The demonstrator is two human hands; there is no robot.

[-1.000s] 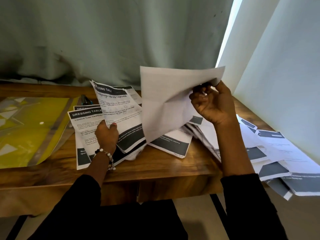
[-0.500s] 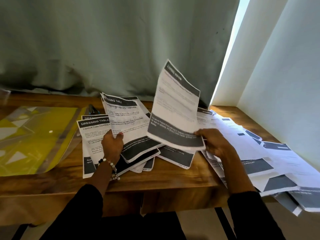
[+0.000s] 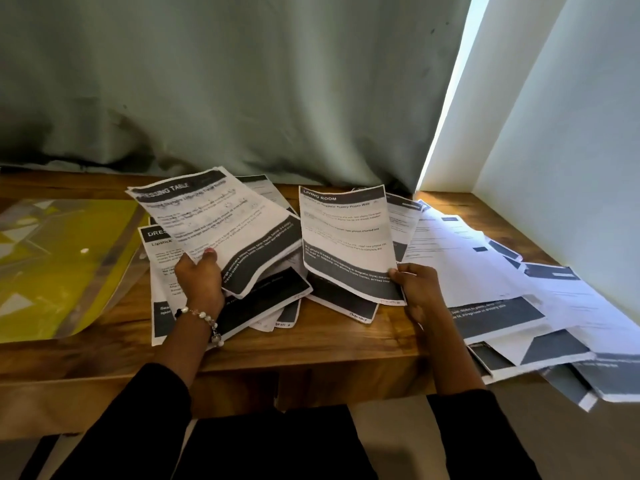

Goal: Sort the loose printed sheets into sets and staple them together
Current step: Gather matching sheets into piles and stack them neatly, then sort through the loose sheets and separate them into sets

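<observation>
Left hand (image 3: 199, 277): gripping the dressing-table sheet (image 3: 221, 230) by its lower left edge, thumb on top, lifting it tilted off the surface (image 3: 311, 344)
Right hand (image 3: 420, 292): pinching the living-room sheet (image 3: 346, 237) at its lower right corner, fingers closed, holding it nearly upright
Sorted pile (image 3: 166, 317): lying flat at 7 o'clock from the dressing-table sheet, under the left wrist
Loose sheets (image 3: 485, 271): fanning out at 3 o'clock, overhanging the surface edge
Yellow folder (image 3: 59, 261): lying at 9 o'clock

Folder (image 3: 59, 261): yellow, clear plastic, flat on desk (image 3: 311, 344), left
Curtain (image 3: 225, 81): grey-green, behind desk
Wall (image 3: 571, 133): white, right
</observation>
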